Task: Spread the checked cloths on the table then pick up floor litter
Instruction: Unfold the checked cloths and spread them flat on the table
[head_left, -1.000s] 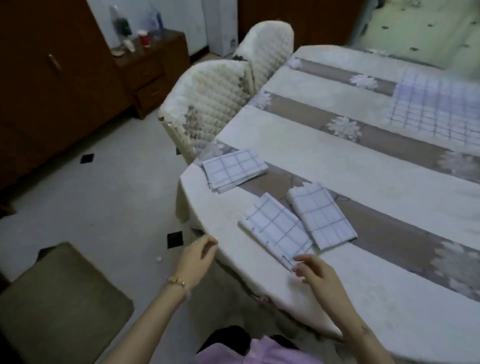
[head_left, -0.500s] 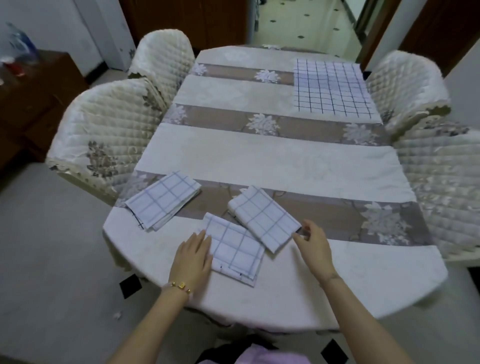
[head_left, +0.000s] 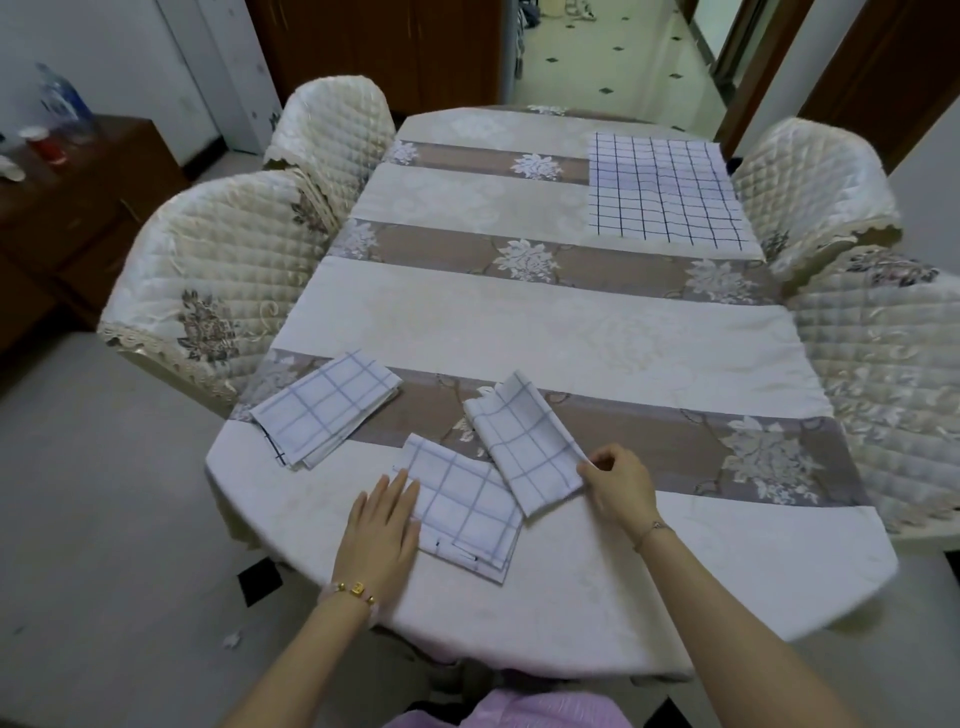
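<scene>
Two hands are seen at the near end of the worktop (head_left: 571, 332). The left hand (head_left: 382, 525) is laid flat, fingers straight and together, on the left edge of the nearest folded cloth (head_left: 467, 514) — nothing is gripped. The right hand (head_left: 621, 486) is curled, and the right corner of the middle folded cloth (head_left: 524, 441) is pinched between thumb and fingers; how much fabric is held cannot be made out. These two cloths meet at a corner. A third folded cloth (head_left: 327, 408) is set apart to the left, and one spread cloth (head_left: 662, 195) is laid flat at the far right. A small white scrap (head_left: 232, 640) is seen on the floor beside the left forearm — too small to be identified. Both sides are lined with quilted chairs (head_left: 208, 291), those on the right cut off by the frame.
</scene>
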